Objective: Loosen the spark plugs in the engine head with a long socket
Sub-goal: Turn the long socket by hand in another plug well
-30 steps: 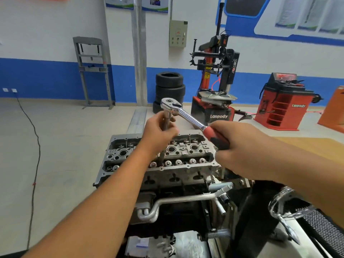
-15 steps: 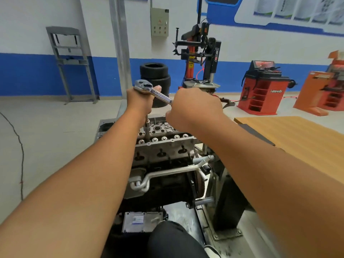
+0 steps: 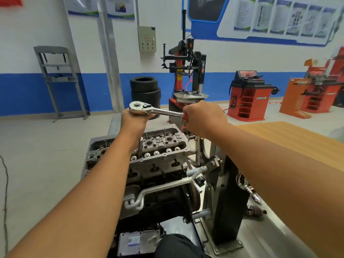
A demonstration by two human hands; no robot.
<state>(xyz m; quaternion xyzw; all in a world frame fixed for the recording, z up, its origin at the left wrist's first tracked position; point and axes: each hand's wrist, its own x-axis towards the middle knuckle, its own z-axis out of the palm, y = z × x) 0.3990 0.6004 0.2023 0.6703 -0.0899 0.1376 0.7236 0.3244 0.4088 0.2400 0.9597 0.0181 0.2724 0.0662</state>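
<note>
A: What changed since a moment ago?

B: The right hand (image 3: 202,119) swung the handle out to the right, so more of the shiny bar shows now. The left hand (image 3: 135,121) stayed under the round head.

A: What does the ratchet (image 3: 149,109) look like?

B: Smooth silver metal, round at one end, with a bit of red grip peeking out of the right fist. It lies almost flat, head to the left, handle to the right.

A: And the long socket (image 3: 140,146)?

B: A thin grey metal stick. It stands straight up, going down from the left hand into the engine head (image 3: 167,144), a bumpy grey block with round holes.

A: Are the hands shut?

B: Both are wrapped tight, the left around the ratchet head, the right around the handle
</note>
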